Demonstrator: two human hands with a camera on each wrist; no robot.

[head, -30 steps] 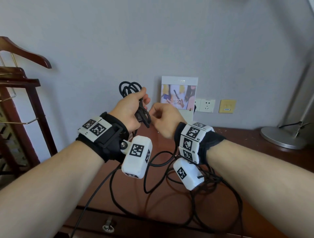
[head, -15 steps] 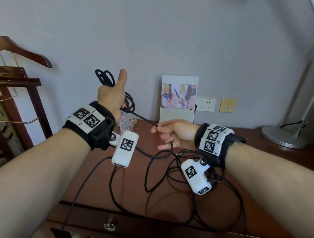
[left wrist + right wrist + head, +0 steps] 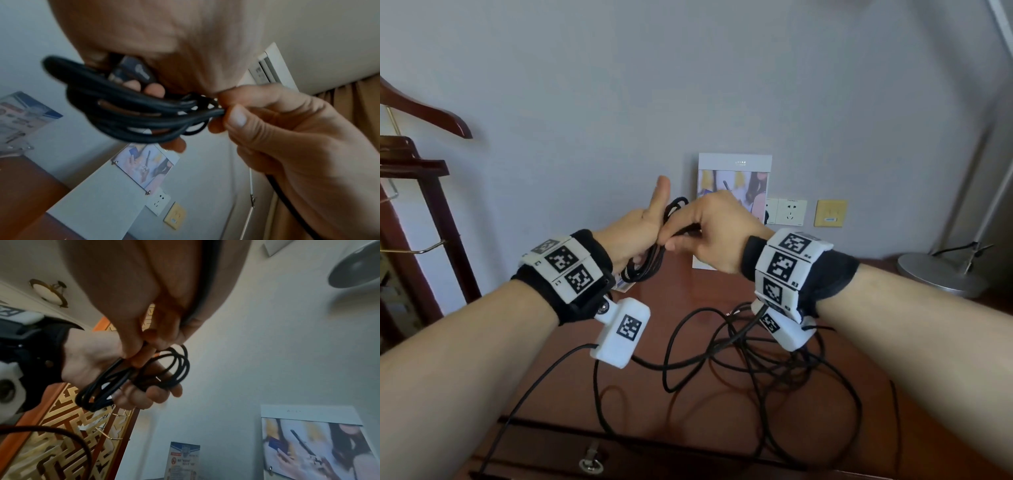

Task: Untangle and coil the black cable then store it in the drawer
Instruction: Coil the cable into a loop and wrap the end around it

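My left hand (image 3: 635, 231) holds a small coil of the black cable (image 3: 650, 262) in front of the wall, fingers curled round the loops (image 3: 127, 379) and thumb pointing straight up. My right hand (image 3: 709, 229) is pressed against it and pinches one strand (image 3: 213, 112) at the coil's edge between thumb and forefinger. The coil (image 3: 133, 116) shows several loops with a plug tucked in the palm. From the right hand the cable drops to a loose tangle (image 3: 756, 346) on the brown table (image 3: 688, 294). The drawer (image 3: 592, 459) below the front edge is closed.
A framed picture (image 3: 734, 185) leans on the wall behind the hands, with wall sockets (image 3: 789, 212) beside it. A lamp base (image 3: 938, 274) stands at the right rear. A wooden valet stand (image 3: 414, 171) is at the left. A small card (image 3: 623, 286) stands behind the left wrist.
Half a second ago the hands were apart with a strand stretched between them. The right hand has come up to the left, bringing the strand to the coil; the left hand dropped toward centre.
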